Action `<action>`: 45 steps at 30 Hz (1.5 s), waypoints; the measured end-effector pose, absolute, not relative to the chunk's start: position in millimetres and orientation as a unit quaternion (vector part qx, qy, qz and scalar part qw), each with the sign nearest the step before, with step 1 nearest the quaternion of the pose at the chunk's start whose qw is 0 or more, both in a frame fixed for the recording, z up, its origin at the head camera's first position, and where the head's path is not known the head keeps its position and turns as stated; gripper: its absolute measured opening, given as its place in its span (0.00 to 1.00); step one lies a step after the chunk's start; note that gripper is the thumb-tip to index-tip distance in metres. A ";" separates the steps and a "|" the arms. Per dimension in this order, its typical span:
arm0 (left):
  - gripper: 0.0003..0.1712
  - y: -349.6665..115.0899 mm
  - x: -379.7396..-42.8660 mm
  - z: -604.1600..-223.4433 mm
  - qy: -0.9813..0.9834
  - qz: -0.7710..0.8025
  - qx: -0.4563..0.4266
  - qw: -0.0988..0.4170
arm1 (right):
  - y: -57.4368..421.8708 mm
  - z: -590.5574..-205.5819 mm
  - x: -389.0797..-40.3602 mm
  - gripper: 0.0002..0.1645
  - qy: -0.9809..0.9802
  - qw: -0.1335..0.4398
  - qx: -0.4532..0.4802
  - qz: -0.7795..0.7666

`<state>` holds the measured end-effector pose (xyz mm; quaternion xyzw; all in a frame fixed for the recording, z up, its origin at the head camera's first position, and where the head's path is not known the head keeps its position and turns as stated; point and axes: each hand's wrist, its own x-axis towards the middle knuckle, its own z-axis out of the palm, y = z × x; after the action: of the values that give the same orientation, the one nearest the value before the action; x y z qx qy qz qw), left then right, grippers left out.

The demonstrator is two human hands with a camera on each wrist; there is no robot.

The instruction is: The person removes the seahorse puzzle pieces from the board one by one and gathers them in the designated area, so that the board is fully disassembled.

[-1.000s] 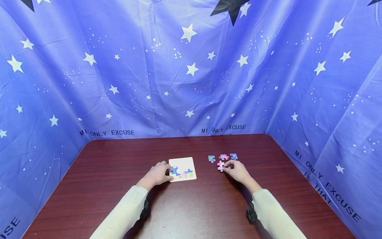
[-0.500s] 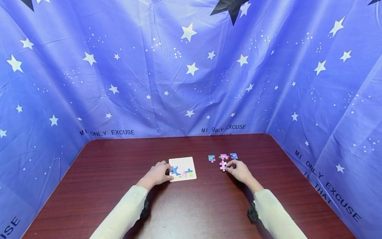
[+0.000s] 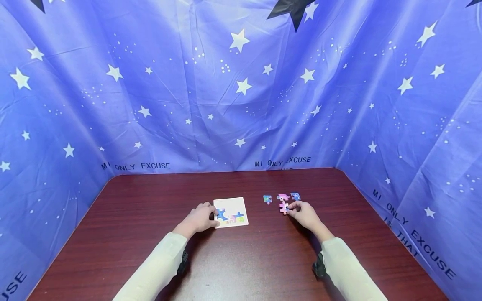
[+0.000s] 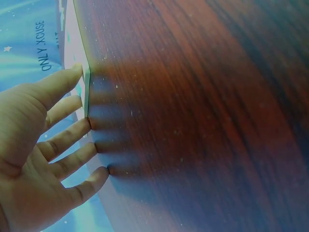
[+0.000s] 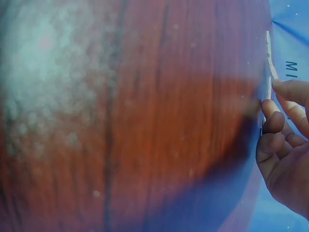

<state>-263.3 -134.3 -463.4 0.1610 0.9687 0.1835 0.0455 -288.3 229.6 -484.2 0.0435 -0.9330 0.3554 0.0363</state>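
Your right hand [image 3: 304,215] pinches the near pink puzzle piece [image 3: 284,208] by its right edge, just ahead of your fingertips; whether it is off the table [image 3: 244,259] you can't tell from here. Your left hand [image 3: 196,218] lies with fingers fanned out, its thumb and forefinger touching the left side of the white board [image 3: 230,205]. The piece looks thin, stiff and light, so a gentle pinch should do. Take it by the straight flank rather than a knob, which might bend or chip. The flat printed face may be slick, so grip edges. The board is likely light enough to slide, and fingers on its rim should steady it. Just beyond your right hand sit another pink piece [image 3: 283,197], a blue piece [image 3: 296,196] and a blue-and-green piece [image 3: 267,199].
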 end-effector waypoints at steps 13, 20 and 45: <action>0.16 -133.2 -266.2 -465.7 0.969 0.180 0.163 0.038 | 234.5 -488.8 -292.0 0.07 -0.932 0.041 0.040 0.359; 0.16 -132.7 -265.3 -465.6 0.969 0.182 0.160 0.040 | 235.7 -489.4 -293.6 0.08 -0.931 0.039 0.036 0.360; 0.16 -134.4 -267.6 -470.9 0.970 0.176 0.161 0.033 | 233.8 -490.6 -292.7 0.09 -0.928 0.033 0.002 0.370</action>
<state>-267.6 -134.4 -470.9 0.1611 0.9705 0.1763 0.0331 -292.7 233.8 -490.6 0.0023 -0.9283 0.3703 0.0328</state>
